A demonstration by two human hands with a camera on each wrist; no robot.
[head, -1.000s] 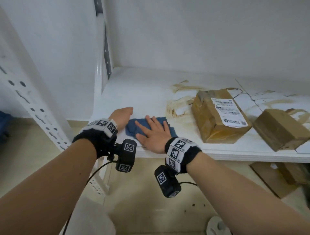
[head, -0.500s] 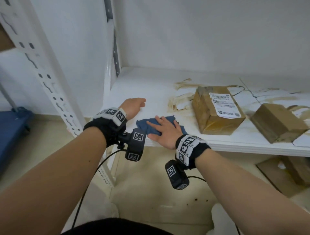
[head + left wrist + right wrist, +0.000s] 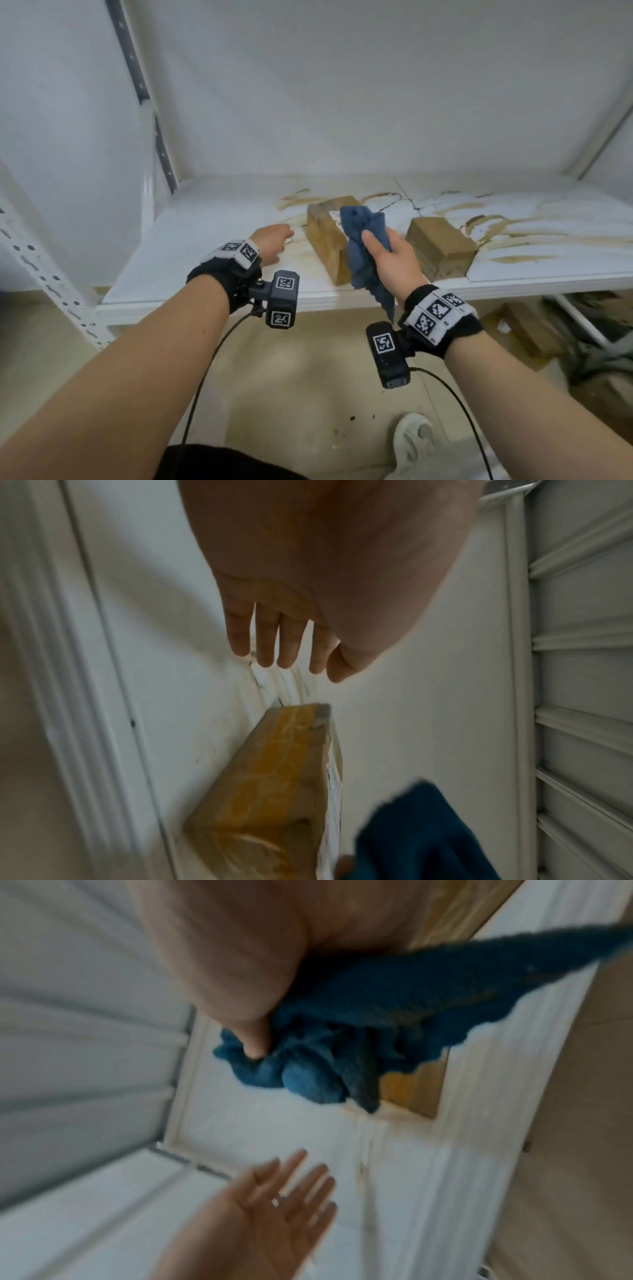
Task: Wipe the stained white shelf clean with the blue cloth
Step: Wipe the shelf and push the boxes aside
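Observation:
My right hand [image 3: 383, 246] grips the bunched blue cloth [image 3: 363, 236] and holds it up off the white shelf [image 3: 205, 246], in front of the left cardboard box. In the right wrist view the thumb presses into the crumpled blue cloth [image 3: 335, 1047], and one corner trails away. My left hand [image 3: 272, 240] hovers over the shelf left of that box with straight fingers [image 3: 267, 639], holding nothing. Brown streaked stains [image 3: 507, 236] cover the middle and right of the shelf.
Two brown cardboard boxes stand on the shelf: one with a label [image 3: 325, 236] behind the cloth, a smaller one [image 3: 442, 246] to its right. A perforated white upright [image 3: 44, 270] stands at left. More cardboard [image 3: 534, 329] lies on the floor below right.
My right hand was pressing flat on the cloth on the shelf; now it has bunched the cloth and lifted it off. The left hand has moved slightly toward the box.

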